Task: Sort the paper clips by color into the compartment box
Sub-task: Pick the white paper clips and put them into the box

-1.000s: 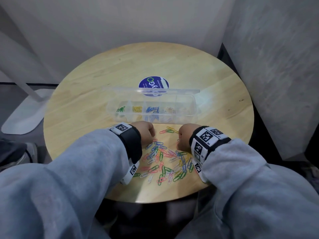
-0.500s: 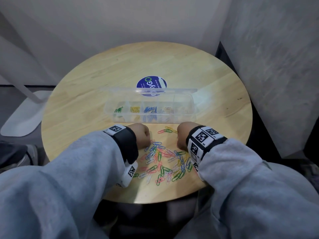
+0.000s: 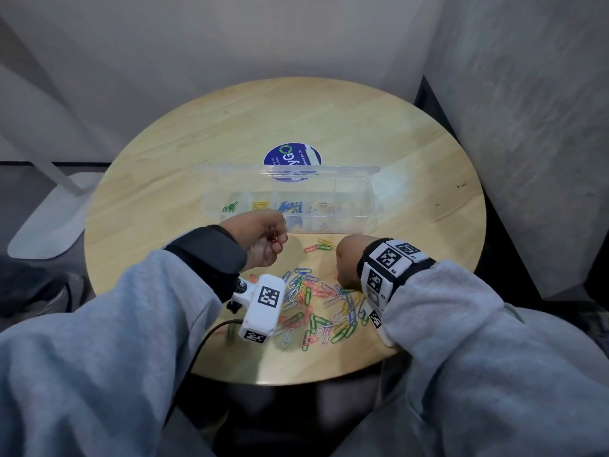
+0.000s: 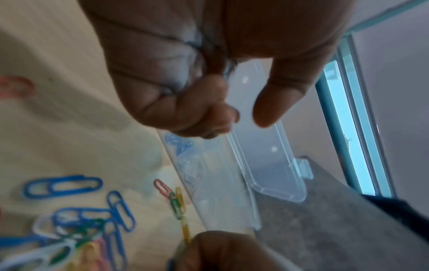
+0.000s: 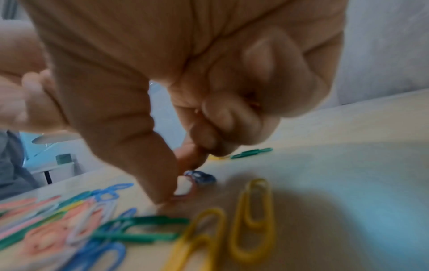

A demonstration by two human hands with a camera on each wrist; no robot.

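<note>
Moved: left hand (image 3: 263, 240) has risen, palm up, toward the compartment box (image 3: 290, 206).
Left hand: curled around red clips.
Right hand (image 3: 347, 263): pinching a red clip (image 5: 185, 190).
Clip pile (image 3: 316, 305): 6 o'clock on the table (image 3: 412, 159); box at centre.

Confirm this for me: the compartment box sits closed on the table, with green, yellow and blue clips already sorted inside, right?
Not quite. The compartment box is open: the head view shows its clear lid standing up behind it. The rest holds: green clips, yellow clips and blue clips lie in separate compartments, on the table.
</note>
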